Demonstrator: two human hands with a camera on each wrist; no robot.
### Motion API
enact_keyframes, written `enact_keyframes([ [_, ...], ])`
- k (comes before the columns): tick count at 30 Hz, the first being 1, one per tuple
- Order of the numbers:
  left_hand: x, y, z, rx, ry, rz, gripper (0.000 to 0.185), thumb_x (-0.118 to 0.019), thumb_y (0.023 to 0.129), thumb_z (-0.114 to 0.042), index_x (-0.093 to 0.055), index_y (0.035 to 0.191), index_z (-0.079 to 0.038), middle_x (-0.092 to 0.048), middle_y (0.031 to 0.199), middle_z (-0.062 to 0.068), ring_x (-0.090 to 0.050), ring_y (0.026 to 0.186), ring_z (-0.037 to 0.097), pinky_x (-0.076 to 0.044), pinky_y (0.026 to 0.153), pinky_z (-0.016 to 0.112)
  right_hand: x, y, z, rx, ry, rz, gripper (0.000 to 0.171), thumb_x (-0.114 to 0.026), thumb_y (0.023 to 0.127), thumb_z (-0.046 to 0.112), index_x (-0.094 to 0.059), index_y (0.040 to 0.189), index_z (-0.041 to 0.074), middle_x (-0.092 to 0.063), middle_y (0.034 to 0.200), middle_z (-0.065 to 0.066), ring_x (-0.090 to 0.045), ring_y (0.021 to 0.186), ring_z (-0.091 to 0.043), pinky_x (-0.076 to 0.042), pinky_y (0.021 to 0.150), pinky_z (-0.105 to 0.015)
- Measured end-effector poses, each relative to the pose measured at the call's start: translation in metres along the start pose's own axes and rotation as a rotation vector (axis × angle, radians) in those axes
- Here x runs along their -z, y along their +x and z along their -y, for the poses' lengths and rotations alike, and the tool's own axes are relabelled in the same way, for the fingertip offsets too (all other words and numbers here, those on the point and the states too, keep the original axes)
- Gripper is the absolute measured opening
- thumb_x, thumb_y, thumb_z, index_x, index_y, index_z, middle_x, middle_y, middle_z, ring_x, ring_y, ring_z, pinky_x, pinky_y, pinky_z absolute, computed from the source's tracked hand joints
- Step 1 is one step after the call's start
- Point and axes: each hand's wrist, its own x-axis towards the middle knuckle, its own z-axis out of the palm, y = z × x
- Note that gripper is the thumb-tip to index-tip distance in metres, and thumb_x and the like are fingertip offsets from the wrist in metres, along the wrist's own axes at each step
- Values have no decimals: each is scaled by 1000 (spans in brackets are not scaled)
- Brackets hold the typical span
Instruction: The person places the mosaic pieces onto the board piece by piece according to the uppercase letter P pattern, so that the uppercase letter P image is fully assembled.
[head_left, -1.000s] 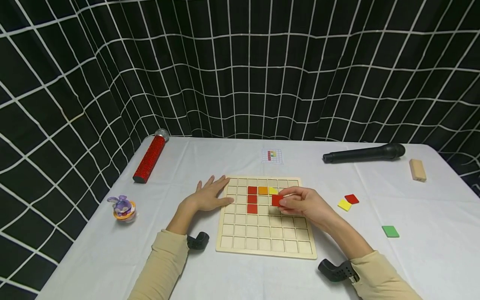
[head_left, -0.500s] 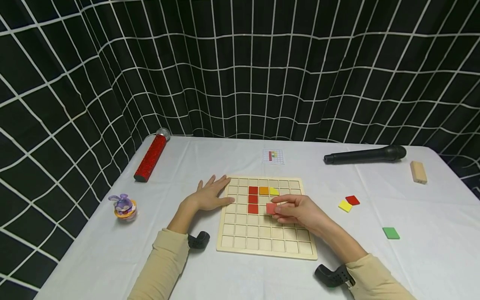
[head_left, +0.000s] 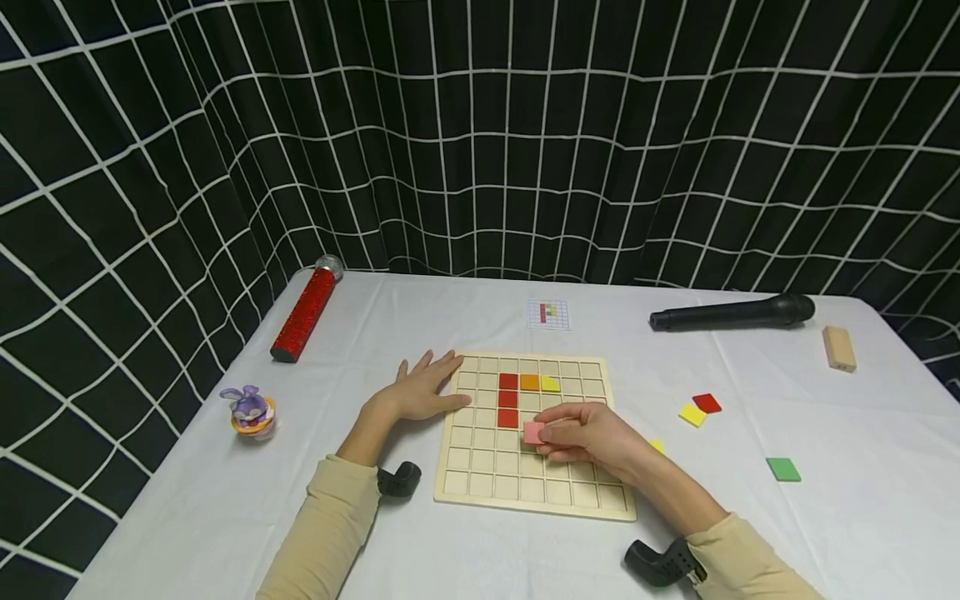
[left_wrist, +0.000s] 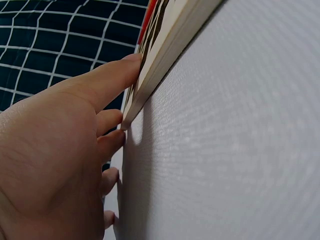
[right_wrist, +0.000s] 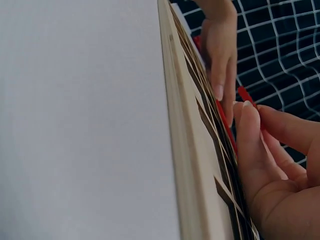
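Note:
My right hand (head_left: pixel 588 433) pinches a small red square tile (head_left: pixel 533 432) between thumb and fingers, over the wooden grid board (head_left: pixel 495 485); glare turns the tile pinkish in the head view. In the right wrist view the tile (right_wrist: pixel 246 96) stands tilted, its edge showing beyond the thumb tip. Three red tiles (head_left: pixel 507 399) form a column on the board, with an orange tile (head_left: pixel 529 382) and a yellow tile (head_left: pixel 551 384) to the right of the top one. At the board's left edge, my left hand (head_left: pixel 412 396) rests with fingers spread, thumb on the rim.
A printed grid card (head_left: pixel 549 314) lies behind the board. On the right are loose yellow (head_left: pixel 692 415), red (head_left: pixel 707 403) and green (head_left: pixel 783 469) tiles, a black microphone (head_left: pixel 731 312) and a wooden block (head_left: pixel 838 348). A red microphone (head_left: pixel 302 317) and purple rabbit figure (head_left: pixel 250 412) stand left.
My right hand has moved left and toward the near side over the board, carrying the red tile. A yellow tile beside the right wrist has come into sight. The left hand stays in place.

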Motion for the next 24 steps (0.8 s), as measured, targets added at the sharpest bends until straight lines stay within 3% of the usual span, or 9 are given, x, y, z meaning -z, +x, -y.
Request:
enact_keyframes([
  [8,1,1,0,0,-2,0,74,-52,94,-49,-26,152,-12,-19,157,8,-5,143,34,3,109,60,-4,1,-2,-17,-24,3,35,-61,90,-4,-51,120,-18,-67,101,-21,-69,81,-20,-56,74,-29],
  [24,2,-2,-2,5,-6,6,74,-53,94,-48,-26,152,-11,-20,156,8,-6,143,34,3,110,60,-17,5,2,-45,-114,-54,30,-62,89,-4,-56,115,-17,-67,92,-17,-67,73,-16,-56,73,-28],
])
